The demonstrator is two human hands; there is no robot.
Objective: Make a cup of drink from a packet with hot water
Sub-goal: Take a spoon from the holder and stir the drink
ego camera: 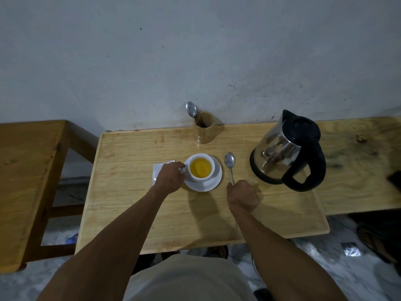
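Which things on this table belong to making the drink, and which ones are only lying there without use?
For the drink:
- cup of yellow liquid, handle held by the left hand
- saucer under it
- spoon in the right hand
- kettle

Just lying about:
- wooden holder with a second spoon
- white paper beside the saucer
- dark object at the right edge, unclear

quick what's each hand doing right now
Left hand: closed on the cup handle.
Right hand: closed on the spoon handle, its bowl beside the saucer.
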